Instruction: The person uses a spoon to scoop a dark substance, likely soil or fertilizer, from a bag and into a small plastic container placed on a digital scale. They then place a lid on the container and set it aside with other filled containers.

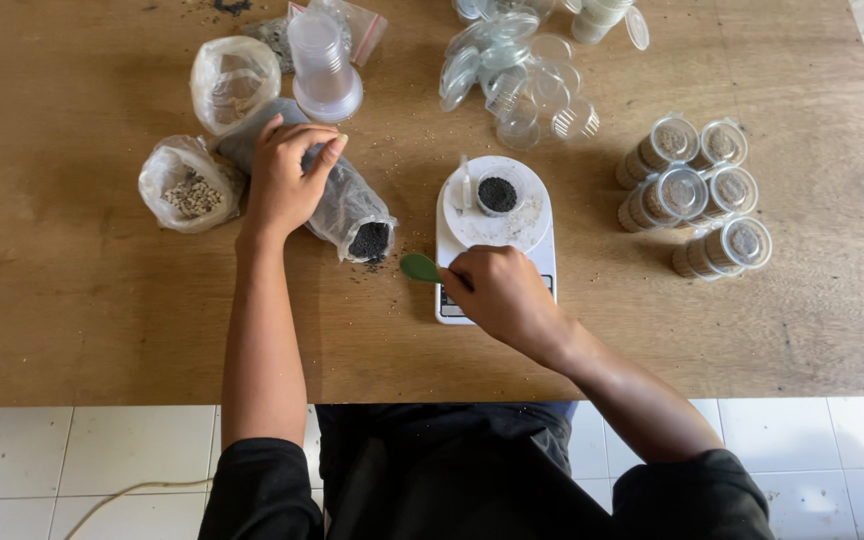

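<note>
Left hand: my left hand (287, 180) lies over the upper part of the clear bag of black grains (347, 212), fingers curled on the plastic, pinning it to the table.
Right hand: my right hand (497, 292) is closed in a pinch on the handle of a small green spoon (419, 267); the bowl of the spoon points left, between the scale and the bag's mouth.
Spoon load: I cannot tell if anything sits in it; it looks bare.
Bag: it lies on its side, mouth toward me and to the right, black grains heaped at the opening, a few loose specks on the wood just beside it.
Scale: the white kitchen scale (492, 240) stands just right of the bag; my right hand covers part of its display.
Cup on scale: a small clear cup (497, 193) stands on the platter, partly filled with black grains.
Further out: two open bags of pale seeds (192, 190) to my left, a stack of empty cups (320, 55) behind them, loose clear lids (517, 75) at the back, filled capped cups (697, 195) lying on their sides to the right.
Risk, spill: as I judge it, the bag's mouth is low and open; a slip of my left hand could roll it and spill grains.
Risk, reading: my right wrist near the scale could nudge the platter and upset the weight.
</note>
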